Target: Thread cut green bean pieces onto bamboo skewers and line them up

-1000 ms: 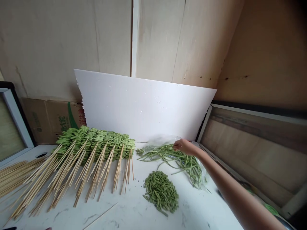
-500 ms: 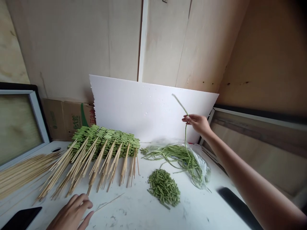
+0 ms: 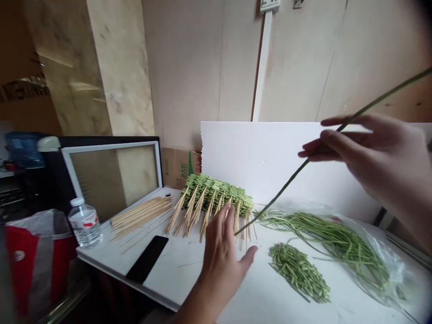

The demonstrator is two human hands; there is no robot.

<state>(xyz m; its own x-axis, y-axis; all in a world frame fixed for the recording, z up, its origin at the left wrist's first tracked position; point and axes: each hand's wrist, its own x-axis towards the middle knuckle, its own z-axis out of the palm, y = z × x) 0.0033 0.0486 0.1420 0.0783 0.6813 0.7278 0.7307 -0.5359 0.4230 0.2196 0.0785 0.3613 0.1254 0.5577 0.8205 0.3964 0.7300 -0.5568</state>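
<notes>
My right hand (image 3: pixel 374 153) is raised at the right and pinches one long green bean (image 3: pixel 290 182) between thumb and fingers; the bean slants down-left toward the table. My left hand (image 3: pixel 224 252) hovers open, fingers spread, above the white table (image 3: pixel 189 270), close to the bean's lower end and just in front of the pile of skewered bean pieces (image 3: pixel 216 195). A heap of cut bean pieces (image 3: pixel 299 272) lies to its right. Behind that, a bundle of long beans (image 3: pixel 337 238) rests on a clear plastic bag.
Bare bamboo skewers (image 3: pixel 141 216) lie at the table's left, beside a black phone (image 3: pixel 147 258) and a water bottle (image 3: pixel 85 222). A white foam board (image 3: pixel 270 157) and a cardboard box (image 3: pixel 178 166) lean on the wall. A red bin (image 3: pixel 37 265) stands at the left.
My right hand lifted one long bean out of the bundle and brought it up close to the camera. My left hand rose over the table. The view swung left.
</notes>
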